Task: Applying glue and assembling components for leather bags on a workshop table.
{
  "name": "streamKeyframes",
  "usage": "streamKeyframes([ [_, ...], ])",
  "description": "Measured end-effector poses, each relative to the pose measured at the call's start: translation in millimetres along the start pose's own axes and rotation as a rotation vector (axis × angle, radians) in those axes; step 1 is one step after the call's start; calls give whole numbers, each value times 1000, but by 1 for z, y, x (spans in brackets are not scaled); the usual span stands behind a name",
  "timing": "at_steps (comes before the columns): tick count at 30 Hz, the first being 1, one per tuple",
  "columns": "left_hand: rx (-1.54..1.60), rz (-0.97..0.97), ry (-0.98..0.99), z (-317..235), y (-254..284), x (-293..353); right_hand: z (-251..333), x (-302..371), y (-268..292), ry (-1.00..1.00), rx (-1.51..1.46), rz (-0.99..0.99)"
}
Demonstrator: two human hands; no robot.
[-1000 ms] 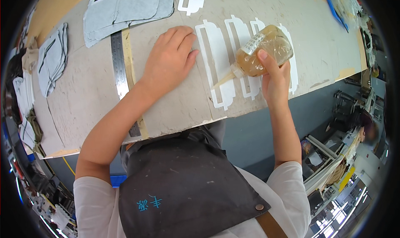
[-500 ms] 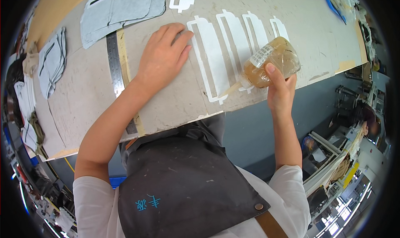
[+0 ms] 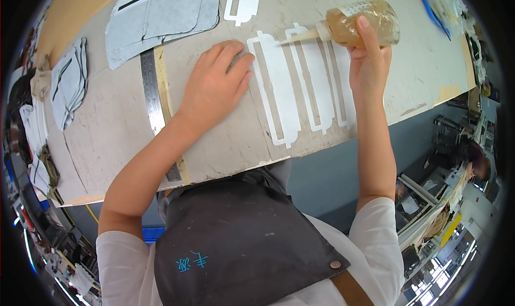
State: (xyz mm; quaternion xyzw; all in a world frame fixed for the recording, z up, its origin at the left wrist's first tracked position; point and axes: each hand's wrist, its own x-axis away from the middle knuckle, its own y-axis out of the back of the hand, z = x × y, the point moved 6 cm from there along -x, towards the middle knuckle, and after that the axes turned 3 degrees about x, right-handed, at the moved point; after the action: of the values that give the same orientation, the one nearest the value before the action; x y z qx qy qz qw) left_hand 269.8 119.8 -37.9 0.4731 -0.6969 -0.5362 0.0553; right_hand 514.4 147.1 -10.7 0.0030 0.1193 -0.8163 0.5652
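My right hand (image 3: 371, 64) is wrapped round a clear glue bottle (image 3: 378, 24) with amber contents, tipped sideways. Its long tapered nozzle (image 3: 300, 37) points left, the tip at the far right corner of the nearest white slotted piece (image 3: 281, 91). Whether the tip touches it I cannot tell. Lying flat on the table, my left hand (image 3: 217, 83) has its fingertips close to that piece's left edge, with nothing held. To the right lie more white slotted pieces (image 3: 321, 89), partly hidden behind my right hand and the bottle.
Another white slotted piece (image 3: 250, 4) lies at the far edge of view. Grey fabric pieces are stacked (image 3: 166, 16) at far left, with a smaller pile (image 3: 70, 86) beyond the metal ruler (image 3: 152, 94). A plastic bag (image 3: 448, 0) sits at far right on the worktable (image 3: 418, 59).
My right hand has carried the glue bottle away from me, so the nozzle has gone from the nearest piece's near end to its far end. My left hand stays flat on the table.
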Motion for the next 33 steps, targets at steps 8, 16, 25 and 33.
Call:
streamKeyframes([
  [8, 2, 20, 4, -1, 1, 0, -10, -9, -1, -46, 145, 81],
  [16, -1, -6, -5, 0, 1, 0, -7, 21, 17, -155, 189, 68],
  [25, 44, 8, 15, 3, 1, 0, -1, 64, 36, -274, 232, 59],
  [33, 12, 29, 6, 3, 1, 0, 6, 34, 54, -277, -104, -46],
])
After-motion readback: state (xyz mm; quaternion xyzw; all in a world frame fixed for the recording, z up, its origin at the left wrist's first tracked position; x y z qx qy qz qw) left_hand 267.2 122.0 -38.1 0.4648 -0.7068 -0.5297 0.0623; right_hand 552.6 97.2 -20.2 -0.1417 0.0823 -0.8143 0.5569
